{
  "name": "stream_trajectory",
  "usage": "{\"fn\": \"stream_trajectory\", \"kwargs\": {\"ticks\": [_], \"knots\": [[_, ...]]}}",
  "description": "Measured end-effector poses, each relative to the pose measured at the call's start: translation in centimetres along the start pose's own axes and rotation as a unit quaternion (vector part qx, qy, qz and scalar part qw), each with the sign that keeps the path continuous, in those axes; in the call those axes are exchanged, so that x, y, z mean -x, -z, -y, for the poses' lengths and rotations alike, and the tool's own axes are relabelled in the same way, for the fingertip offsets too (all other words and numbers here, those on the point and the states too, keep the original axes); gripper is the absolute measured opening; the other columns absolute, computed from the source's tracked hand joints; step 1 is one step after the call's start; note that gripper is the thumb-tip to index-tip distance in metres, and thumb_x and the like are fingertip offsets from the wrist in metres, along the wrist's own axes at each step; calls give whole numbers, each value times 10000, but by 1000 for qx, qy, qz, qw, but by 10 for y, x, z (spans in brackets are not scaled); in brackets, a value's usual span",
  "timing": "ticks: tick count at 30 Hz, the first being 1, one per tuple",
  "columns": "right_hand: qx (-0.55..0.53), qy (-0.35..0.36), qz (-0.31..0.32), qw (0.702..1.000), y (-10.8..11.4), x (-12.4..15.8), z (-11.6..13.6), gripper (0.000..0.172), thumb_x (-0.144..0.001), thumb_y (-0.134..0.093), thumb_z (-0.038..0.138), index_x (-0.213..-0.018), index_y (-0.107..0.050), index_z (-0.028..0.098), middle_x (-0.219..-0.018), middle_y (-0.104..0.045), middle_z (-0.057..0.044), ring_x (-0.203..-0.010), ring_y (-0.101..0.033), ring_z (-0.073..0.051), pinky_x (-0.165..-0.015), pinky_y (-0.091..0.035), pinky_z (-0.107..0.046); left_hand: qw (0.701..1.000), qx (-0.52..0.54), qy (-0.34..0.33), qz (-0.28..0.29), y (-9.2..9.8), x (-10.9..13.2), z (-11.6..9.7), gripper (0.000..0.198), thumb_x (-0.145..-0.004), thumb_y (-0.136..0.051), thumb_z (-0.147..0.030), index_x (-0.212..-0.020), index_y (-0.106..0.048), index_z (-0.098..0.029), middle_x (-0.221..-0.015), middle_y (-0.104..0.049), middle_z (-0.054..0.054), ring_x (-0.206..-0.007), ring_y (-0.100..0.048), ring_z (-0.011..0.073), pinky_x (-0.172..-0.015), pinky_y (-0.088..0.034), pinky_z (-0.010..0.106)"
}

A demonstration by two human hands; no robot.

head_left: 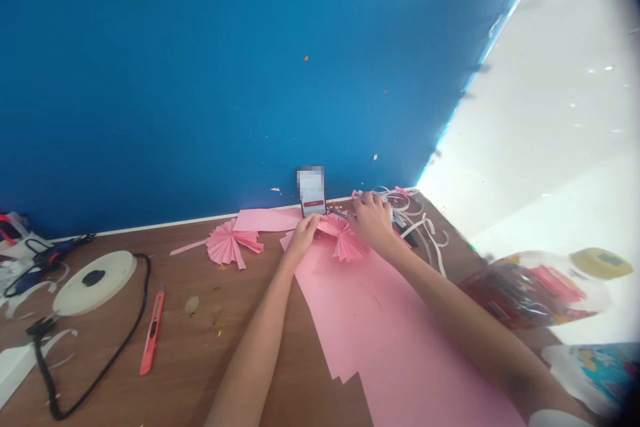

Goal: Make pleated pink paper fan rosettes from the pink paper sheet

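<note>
My left hand [303, 233] pinches the left edge of a pleated pink paper fan [345, 240] lying on pink paper sheets [395, 333]. My right hand [370, 219] is closed over the fan's far right side and seems to grip a thin dark tool [338, 213], too small to name. A second pink pleated fan [229, 244] lies to the left on the wooden table [200, 347]. A phone [312, 191] leans upright against the blue wall just behind my hands.
An orange utility knife [153, 331] lies at left beside a black cable [100, 367] and a white round disc [95, 279]. White paper strips [425, 233] curl at right. A clear plastic jar [540, 287] lies at far right; a glue gun [55, 252] at far left.
</note>
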State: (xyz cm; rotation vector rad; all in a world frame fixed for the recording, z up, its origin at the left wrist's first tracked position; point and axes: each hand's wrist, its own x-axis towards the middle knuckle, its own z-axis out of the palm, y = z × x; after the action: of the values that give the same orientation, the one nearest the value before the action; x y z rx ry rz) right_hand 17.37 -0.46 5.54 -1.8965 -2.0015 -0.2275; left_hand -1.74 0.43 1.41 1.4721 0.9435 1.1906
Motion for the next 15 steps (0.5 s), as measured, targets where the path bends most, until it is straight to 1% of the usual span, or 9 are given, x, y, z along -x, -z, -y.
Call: {"fn": "stream_trajectory", "kwargs": {"ticks": [2,4,6,8,11,13,15], "knots": [[-37,27,35,998,-1,1,4,357,-894,-394,369,-1057,-632,159,-1168,-564,-177,-1092,-460,-331,-893,-306,-450,1000,4,-18,-1,1,1,-5,333,-863,-479,-458,-899,-693,-206,-999,-656,65,-986,-563,227,-865,-414,297],[-89,46,81,992,-2,0,6,358,-904,-383,388,-1060,-628,180,-1107,-615,-152,-1041,-516,-302,-862,-336,-407,1000,9,-28,-2,2,2,-7,333,-871,-468,-447,-880,-698,-206,-989,-662,58,-1018,-555,228,-952,-361,309],[-144,55,130,979,-3,0,6,342,-907,-384,382,-1044,-630,189,-991,-660,-128,-926,-577,-262,-781,-367,-346,1000,18,-23,0,3,2,-7,339,-867,-467,-450,-852,-702,-205,-962,-668,55,-1009,-558,232,-969,-350,319],[-188,60,166,966,-3,0,6,319,-903,-399,380,-973,-647,192,-907,-673,-109,-826,-601,-229,-703,-367,-299,1000,25,-16,-1,4,2,-6,333,-853,-481,-449,-807,-702,-204,-905,-673,53,-992,-562,238,-964,-356,329],[-237,65,183,952,-1,0,7,297,-886,-439,391,-890,-659,191,-894,-674,-99,-791,-606,-214,-662,-361,-273,999,27,-16,-8,4,3,-4,329,-852,-477,-431,-769,-698,-202,-839,-667,52,-970,-569,238,-951,-368,332],[-272,66,187,942,1,0,9,297,-883,-445,393,-874,-662,191,-891,-675,-94,-793,-605,-212,-666,-367,-271,999,33,-19,-19,5,5,-4,348,-866,-449,-427,-767,-694,-200,-812,-659,52,-965,-571,236,-944,-375,334],[-314,63,196,927,4,-1,11,300,-882,-449,392,-855,-671,192,-882,-677,-86,-805,-601,-212,-685,-379,-276,999,47,-18,-22,6,8,-5,319,-865,-463,-414,-788,-688,-201,-798,-652,49,-968,-572,237,-940,-382,338]]}}
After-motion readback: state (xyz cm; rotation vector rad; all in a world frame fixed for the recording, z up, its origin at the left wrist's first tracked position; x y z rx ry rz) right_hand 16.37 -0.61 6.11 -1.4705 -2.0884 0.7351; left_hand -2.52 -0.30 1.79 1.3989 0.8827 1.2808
